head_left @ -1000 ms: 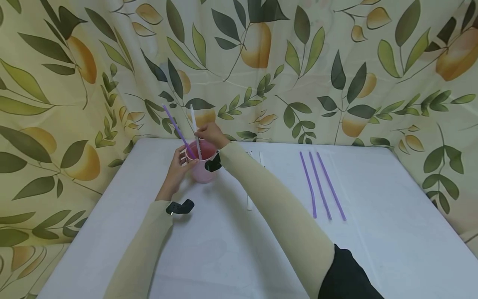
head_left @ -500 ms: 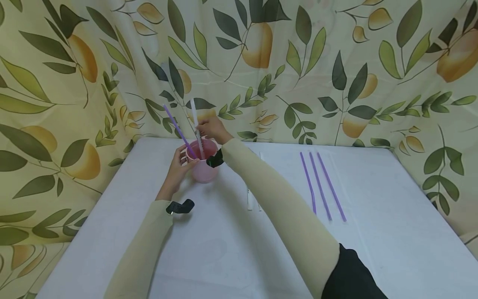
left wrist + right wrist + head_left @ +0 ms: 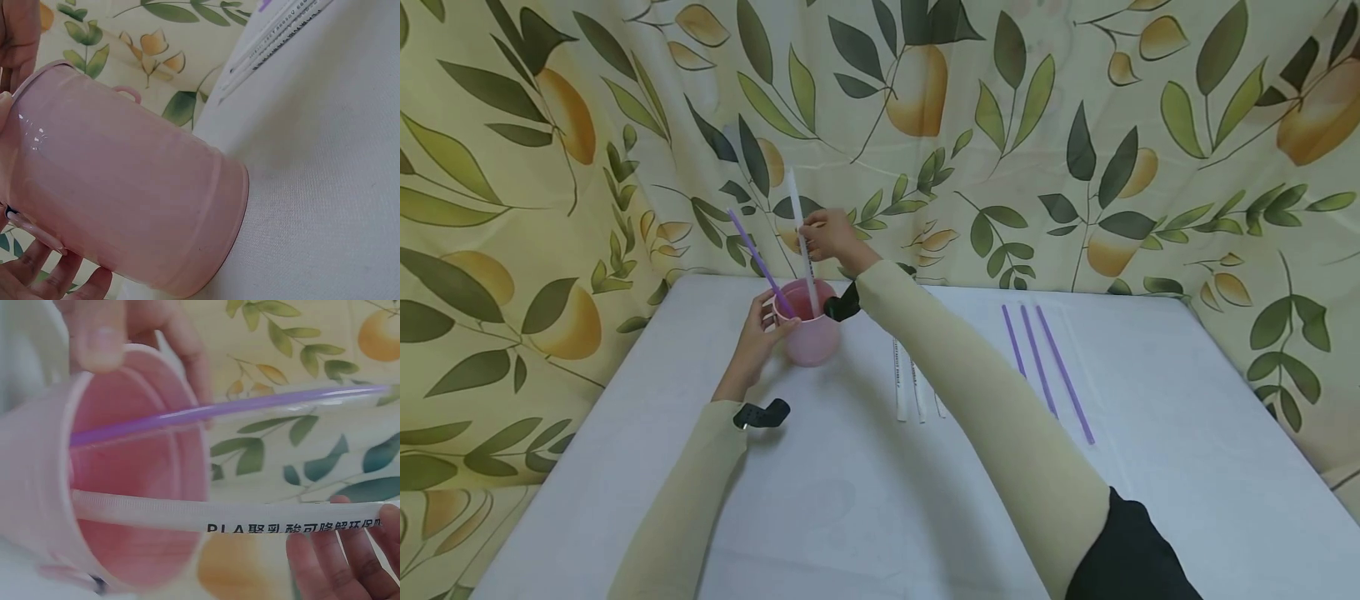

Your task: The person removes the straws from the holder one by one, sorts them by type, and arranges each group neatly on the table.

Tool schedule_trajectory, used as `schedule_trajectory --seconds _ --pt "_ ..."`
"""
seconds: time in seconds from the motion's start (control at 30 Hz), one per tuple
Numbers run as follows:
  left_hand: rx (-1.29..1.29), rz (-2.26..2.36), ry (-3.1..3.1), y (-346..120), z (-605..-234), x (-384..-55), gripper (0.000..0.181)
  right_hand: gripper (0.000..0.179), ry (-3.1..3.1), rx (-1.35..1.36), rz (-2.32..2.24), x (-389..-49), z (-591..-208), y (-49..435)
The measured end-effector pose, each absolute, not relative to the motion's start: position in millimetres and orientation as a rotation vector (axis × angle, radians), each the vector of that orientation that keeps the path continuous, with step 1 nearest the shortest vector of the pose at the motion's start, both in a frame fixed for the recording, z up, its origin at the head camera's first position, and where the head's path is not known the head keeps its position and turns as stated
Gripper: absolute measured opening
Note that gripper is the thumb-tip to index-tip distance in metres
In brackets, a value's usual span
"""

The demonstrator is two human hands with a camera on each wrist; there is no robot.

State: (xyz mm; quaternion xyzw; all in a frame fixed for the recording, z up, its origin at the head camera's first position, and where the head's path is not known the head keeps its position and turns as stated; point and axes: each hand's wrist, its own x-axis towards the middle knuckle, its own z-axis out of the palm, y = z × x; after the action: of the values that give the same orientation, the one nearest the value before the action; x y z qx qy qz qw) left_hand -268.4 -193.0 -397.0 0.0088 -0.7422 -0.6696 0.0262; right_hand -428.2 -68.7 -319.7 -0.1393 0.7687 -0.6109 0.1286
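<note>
A small pink bucket [image 3: 811, 346] stands upright near the back left of the table. My left hand [image 3: 748, 350] grips it from the left, thumb at the rim and fingers round the far side. Inside leans a purple straw [image 3: 752, 250], its upper part sticking out to the left. Above the opening, my right hand [image 3: 835, 237] pinches a white paper-wrapped straw [image 3: 144, 509] with black print, partway up its length. The white straw's lower end is still within the bucket's mouth, as the right wrist view shows.
Several white printed straws [image 3: 899, 383] lie on the table [image 3: 835, 500] right of the bucket, partly hidden under the right forearm. Farther right lie three purple straws [image 3: 1063, 358] side by side. A leaf-patterned curtain [image 3: 925, 217] hangs behind the table.
My right hand has risen and shifted slightly right, drawing the white straw higher in the bucket. The left hand and bucket have stayed put.
</note>
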Motion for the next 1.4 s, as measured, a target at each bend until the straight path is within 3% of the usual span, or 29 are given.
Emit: schedule_trajectory --seconds 0.27,0.57,0.93,1.4 --pt "0.03 -2.073 -2.286 -193 -398 -270 0.07 0.025 2.298 -0.43 -1.737 -378 -248 -42" --pt "0.037 -2.067 -2.301 -192 -398 -271 0.07 0.026 2.41 -0.457 -1.66 -377 -218 -9" --pt "0.05 -2.056 -2.306 -192 -396 -270 0.07 0.028 2.518 -0.523 -1.46 -362 -234 51" --pt "0.06 -2.073 -2.298 -192 -400 -272 0.071 0.027 2.582 -0.433 -1.162 -332 -313 131"
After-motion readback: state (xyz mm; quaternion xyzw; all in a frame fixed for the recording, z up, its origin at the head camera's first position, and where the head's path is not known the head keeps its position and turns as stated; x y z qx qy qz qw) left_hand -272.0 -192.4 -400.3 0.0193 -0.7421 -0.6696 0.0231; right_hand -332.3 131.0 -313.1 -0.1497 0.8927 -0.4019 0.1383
